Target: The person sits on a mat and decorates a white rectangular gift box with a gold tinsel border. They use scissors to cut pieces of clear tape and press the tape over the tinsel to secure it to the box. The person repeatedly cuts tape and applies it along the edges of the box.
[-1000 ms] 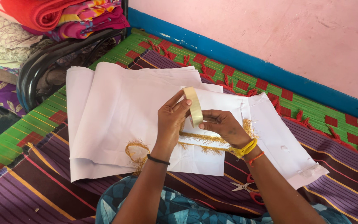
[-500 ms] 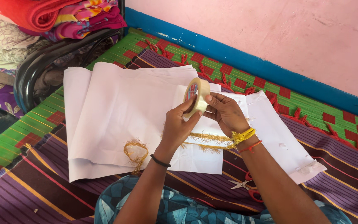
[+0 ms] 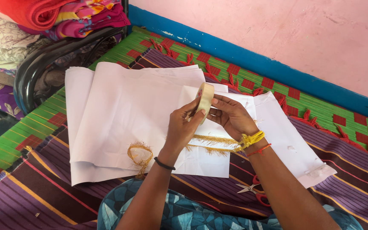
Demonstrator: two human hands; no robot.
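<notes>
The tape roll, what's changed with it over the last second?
Both hands raised the tape roll a little and turned it; the left hand and right hand kept hold throughout. The white paper sheets, gold fringe trim and scissors stayed put.

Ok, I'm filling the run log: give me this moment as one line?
left hand: holds tape roll | right hand: on tape roll | below: white paper, gold fringe | scissors on mat

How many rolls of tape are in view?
1: a pale clear tape roll held above the white paper sheets by the left hand and right hand. Others may be hidden.
</notes>
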